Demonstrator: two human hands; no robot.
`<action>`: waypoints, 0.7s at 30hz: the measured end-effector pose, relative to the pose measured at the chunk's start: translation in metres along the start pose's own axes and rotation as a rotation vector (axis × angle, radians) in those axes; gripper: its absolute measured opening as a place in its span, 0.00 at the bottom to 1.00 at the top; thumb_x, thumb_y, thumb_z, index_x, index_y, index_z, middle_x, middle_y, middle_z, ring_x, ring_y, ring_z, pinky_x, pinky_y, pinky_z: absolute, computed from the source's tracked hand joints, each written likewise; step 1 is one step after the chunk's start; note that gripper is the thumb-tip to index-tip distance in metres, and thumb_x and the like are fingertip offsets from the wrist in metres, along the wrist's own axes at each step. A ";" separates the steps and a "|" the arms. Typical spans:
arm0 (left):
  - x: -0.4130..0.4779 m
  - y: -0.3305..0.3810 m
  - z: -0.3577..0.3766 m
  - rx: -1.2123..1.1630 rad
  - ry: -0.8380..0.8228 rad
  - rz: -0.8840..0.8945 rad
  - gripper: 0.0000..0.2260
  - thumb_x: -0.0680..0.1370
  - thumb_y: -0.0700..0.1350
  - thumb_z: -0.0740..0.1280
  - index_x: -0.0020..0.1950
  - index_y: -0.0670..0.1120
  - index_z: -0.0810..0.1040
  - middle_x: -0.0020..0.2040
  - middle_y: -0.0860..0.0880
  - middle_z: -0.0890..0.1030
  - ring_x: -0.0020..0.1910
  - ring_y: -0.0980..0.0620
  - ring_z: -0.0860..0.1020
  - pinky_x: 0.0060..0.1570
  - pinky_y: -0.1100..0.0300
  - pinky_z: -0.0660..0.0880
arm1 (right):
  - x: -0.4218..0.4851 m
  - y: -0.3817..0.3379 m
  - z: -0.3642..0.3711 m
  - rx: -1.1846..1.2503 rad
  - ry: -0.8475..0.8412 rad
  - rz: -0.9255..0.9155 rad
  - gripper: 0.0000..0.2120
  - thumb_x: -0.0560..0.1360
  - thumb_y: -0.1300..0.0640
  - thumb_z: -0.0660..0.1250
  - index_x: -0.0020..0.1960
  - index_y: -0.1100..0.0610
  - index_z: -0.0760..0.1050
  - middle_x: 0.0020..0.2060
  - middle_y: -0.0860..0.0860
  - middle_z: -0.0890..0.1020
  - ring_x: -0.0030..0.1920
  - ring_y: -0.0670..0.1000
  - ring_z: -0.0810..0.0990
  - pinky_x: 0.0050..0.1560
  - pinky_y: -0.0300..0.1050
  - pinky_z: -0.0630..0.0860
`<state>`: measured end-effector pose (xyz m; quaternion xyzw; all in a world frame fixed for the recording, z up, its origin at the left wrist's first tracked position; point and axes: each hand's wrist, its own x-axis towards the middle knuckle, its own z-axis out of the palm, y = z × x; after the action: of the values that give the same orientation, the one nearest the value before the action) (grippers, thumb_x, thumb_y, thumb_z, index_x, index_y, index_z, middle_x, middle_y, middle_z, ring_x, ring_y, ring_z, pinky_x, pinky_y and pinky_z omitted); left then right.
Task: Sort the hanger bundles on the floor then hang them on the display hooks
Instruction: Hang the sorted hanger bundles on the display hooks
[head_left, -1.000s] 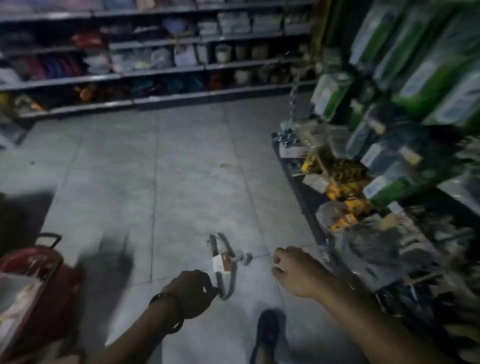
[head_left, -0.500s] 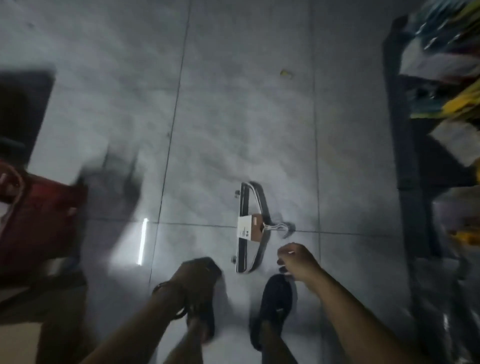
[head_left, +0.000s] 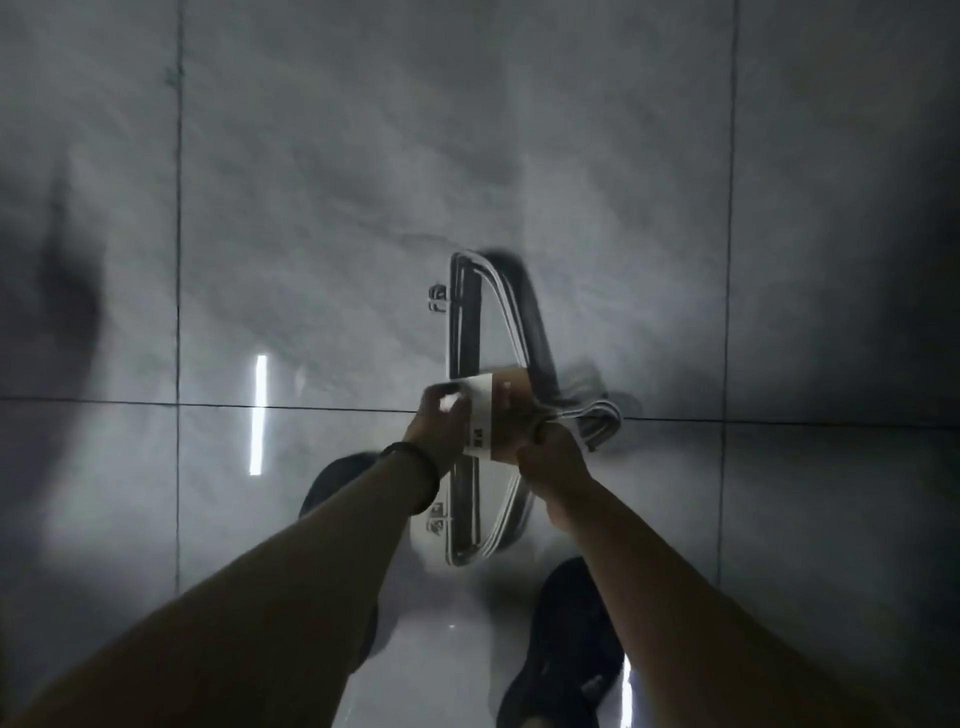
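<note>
Head view: the camera looks almost straight down at a grey tiled floor (head_left: 322, 234) in dim light, with dark grout lines crossing it.

The bundle (head_left: 464, 322) of hangers lies lengthwise near the middle of the picture, its straight bars on the left and its sloping shoulders on the right. Its hooks (head_left: 602, 422) stick out to the right at mid-length. A paper label (head_left: 488, 405), part white and part brown, wraps the bundle at the middle. A dark shadow falls on the tiles just right of the shoulders. Whether the bundle rests on the floor or is raised a little off it cannot be told.

Both arms reach down to the label. The left hand (head_left: 439, 426) has its fingers curled over the label's left edge and holds the bundle there. A dark band (head_left: 415, 467) sits on that wrist. The right hand (head_left: 550, 457) is closed round the bundle at the label's right side, where the hooks come out. The lower half of the bundle shows between the two forearms.

A dark shoe (head_left: 566, 649) stands below the right forearm, and another shoe (head_left: 330, 483) shows partly behind the left forearm. A bright strip of reflected light (head_left: 258, 415) lies on the floor to the left of the hands.
</note>
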<state>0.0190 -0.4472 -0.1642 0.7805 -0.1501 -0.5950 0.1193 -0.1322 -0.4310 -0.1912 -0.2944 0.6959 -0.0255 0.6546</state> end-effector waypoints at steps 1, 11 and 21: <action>0.004 -0.002 0.003 -0.064 0.031 -0.004 0.18 0.86 0.48 0.61 0.74 0.47 0.63 0.62 0.38 0.76 0.50 0.42 0.78 0.45 0.53 0.79 | 0.003 0.001 0.009 0.069 0.014 0.013 0.07 0.75 0.54 0.74 0.53 0.51 0.82 0.47 0.46 0.87 0.51 0.49 0.86 0.54 0.52 0.84; -0.018 -0.006 -0.007 -0.197 -0.099 -0.105 0.17 0.83 0.57 0.64 0.68 0.50 0.73 0.56 0.42 0.82 0.50 0.43 0.81 0.44 0.51 0.81 | -0.028 0.017 0.011 0.347 0.037 0.112 0.14 0.79 0.58 0.72 0.62 0.65 0.79 0.52 0.62 0.85 0.48 0.56 0.84 0.43 0.39 0.80; -0.195 0.102 -0.047 -0.010 -0.126 0.238 0.11 0.84 0.54 0.63 0.60 0.49 0.78 0.47 0.42 0.84 0.45 0.43 0.85 0.47 0.41 0.84 | -0.212 -0.106 -0.098 -0.318 0.304 -0.297 0.05 0.80 0.52 0.71 0.46 0.48 0.78 0.38 0.45 0.82 0.40 0.42 0.82 0.46 0.42 0.83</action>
<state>0.0064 -0.4677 0.0599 0.7178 -0.2459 -0.6251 0.1833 -0.1896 -0.4584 0.0572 -0.4853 0.7305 -0.0555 0.4772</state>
